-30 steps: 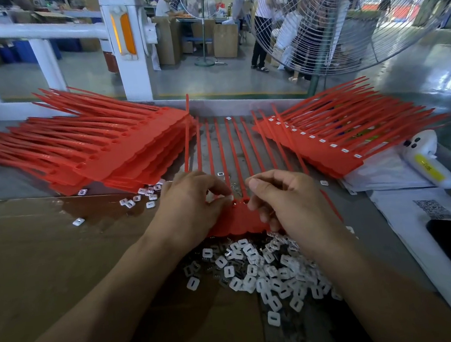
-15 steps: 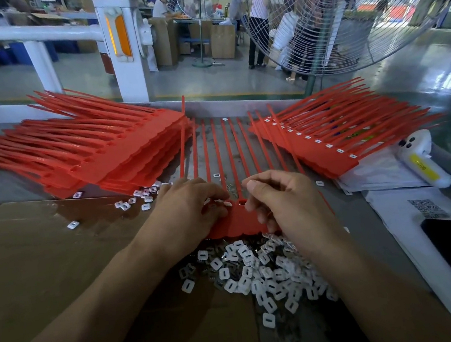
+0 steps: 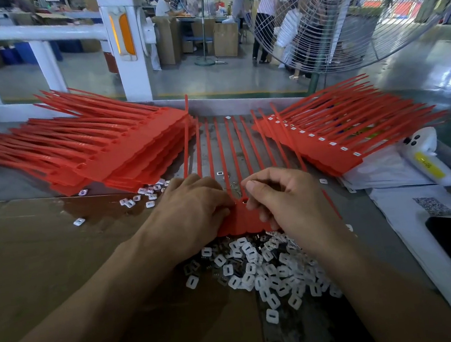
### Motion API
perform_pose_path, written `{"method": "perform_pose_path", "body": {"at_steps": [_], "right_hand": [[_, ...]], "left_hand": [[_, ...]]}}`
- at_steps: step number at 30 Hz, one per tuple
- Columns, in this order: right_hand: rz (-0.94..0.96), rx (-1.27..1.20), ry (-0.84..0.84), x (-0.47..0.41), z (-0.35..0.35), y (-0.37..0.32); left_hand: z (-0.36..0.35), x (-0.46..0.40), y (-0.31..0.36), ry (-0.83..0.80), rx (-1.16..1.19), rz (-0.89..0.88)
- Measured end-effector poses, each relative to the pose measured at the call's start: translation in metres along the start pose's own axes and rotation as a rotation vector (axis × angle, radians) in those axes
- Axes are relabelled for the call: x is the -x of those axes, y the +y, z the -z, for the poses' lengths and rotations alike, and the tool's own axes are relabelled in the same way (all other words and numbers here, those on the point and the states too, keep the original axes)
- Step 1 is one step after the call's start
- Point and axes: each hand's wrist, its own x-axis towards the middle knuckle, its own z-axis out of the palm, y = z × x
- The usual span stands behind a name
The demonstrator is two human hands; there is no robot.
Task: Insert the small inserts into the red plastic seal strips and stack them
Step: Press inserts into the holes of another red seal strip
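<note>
Head view: the left hand [image 3: 192,214] rests curled on the flat red tab of the seal strip sheet [image 3: 241,219], pressing it against the table [image 3: 10,192] so it is unlikely to slide. The right hand [image 3: 286,200] bends its fingers narrow over the tab's socket row; whether an insert sits between its fingertips cannot be told. The sheet's tails run away from the person, between both piles. The loose white inserts [image 3: 261,270] lie heaped just below the hands, probably for short reach. The left pile of strips [image 3: 110,153] shows no white inserts; the right pile [image 3: 341,135] shows a row of them, so it is likely the finished stack.
</note>
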Motion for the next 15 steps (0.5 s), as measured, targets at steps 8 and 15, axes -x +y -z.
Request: {"method": "perform_pose_path", "body": {"at_steps": [8,15], "right_hand": [[0.176,0.395,-0.301,0.007,-0.016,-0.002],[0.339,0.59,-0.375,0.008,-0.03,-0.003]], "left_hand": [[-0.005,-0.001,-0.015,0.066,0.413,0.071],[-0.006,-0.003,-0.015,0.156,0.427,0.097]]}}
